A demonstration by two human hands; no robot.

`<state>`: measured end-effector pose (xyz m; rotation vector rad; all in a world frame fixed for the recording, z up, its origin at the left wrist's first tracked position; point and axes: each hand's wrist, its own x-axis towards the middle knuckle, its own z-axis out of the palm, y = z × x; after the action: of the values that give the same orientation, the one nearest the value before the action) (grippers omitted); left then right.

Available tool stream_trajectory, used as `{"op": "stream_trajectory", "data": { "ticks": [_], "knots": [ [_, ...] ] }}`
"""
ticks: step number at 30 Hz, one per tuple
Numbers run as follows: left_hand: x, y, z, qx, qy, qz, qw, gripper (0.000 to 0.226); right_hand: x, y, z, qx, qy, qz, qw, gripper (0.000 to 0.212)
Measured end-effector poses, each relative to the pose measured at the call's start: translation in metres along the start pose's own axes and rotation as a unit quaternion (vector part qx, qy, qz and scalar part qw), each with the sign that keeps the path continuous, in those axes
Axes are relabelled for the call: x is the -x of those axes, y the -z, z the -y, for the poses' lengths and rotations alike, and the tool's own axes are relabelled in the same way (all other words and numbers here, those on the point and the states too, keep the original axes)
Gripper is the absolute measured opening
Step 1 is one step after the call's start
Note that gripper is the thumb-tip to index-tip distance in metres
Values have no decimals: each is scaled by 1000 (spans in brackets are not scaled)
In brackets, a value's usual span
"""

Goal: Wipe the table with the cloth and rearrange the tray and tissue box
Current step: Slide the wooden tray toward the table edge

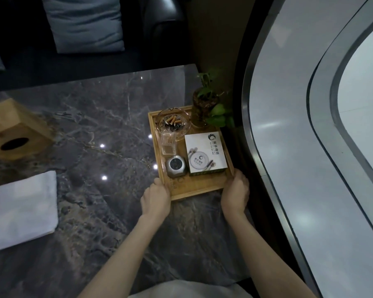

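A wooden tray rests at the right edge of the dark marble table. My left hand grips its near left corner and my right hand grips its near right corner. On the tray stand a glass ashtray with cigarette butts, a clear toothpick holder, a small round silver device, a white printed box and a potted plant. A wooden tissue box sits at the far left. A folded white cloth lies near the left edge, untouched.
A dark sofa with a blue-grey cushion runs behind the table. To the right, past the table's edge, a curved window frame drops away. Ceiling lights reflect as bright spots in the marble.
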<state>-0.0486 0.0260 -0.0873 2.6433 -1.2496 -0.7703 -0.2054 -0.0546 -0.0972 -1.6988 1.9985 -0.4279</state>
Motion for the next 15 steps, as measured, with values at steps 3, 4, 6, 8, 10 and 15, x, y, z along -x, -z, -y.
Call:
{"op": "stream_trajectory", "data": {
  "ticks": [3, 4, 6, 8, 10, 15],
  "knots": [
    [0, 8, -4, -10, 0, 31, 999, 19, -2, 4, 1, -14, -4, 8, 1000, 40],
    [1, 11, -5, -13, 4, 37, 999, 18, -2, 5, 1, -16, -8, 10, 1000, 40],
    [1, 14, -9, -11, 19, 48, 999, 18, -3, 8, 2, -20, -9, 8, 1000, 39],
    [0, 16, -11, 9, 43, 52, 998, 20, -2, 10, 3, -24, -6, 8, 1000, 39],
    [-1, 16, -11, 49, 71, 49, 995, 22, -1, 11, 3, -21, -5, 8, 1000, 38],
    [-8, 6, -2, 205, 116, 38, 971, 22, -7, 16, 11, -49, -73, 34, 996, 39]
  ]
}}
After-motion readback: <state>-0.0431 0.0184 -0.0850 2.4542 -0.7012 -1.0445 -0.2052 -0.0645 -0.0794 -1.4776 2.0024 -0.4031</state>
